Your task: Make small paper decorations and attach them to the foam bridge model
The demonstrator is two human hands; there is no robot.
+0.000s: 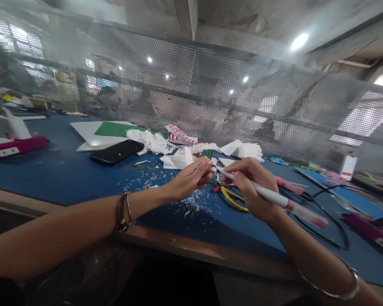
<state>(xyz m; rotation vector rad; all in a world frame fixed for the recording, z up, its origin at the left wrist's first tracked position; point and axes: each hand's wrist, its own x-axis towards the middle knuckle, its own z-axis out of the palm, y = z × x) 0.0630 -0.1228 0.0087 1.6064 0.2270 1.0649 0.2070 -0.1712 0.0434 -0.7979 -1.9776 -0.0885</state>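
My right hand [257,187] is closed around a thick white pen-like tool [270,194] with a see-through pink rear end, its thin tip pointing left. The tip meets the fingertips of my left hand [191,180], which are pinched together. Between them is a small whitish and reddish piece, mostly hidden, whose kind I cannot make out. Below both hands, white scraps [196,204] are scattered over the blue table mat [92,180]. A tool with yellow handles [231,199] lies just behind my right hand, partly covered by it.
A black phone [117,152] and crumpled white tissue [151,141] lie at the left, near a green sheet [118,128]. Pink-and-white pieces [180,134] stand at the back. A black cable [341,227] curls at the right by a magenta power strip [373,233]. A perforated screen [185,80] rises behind.
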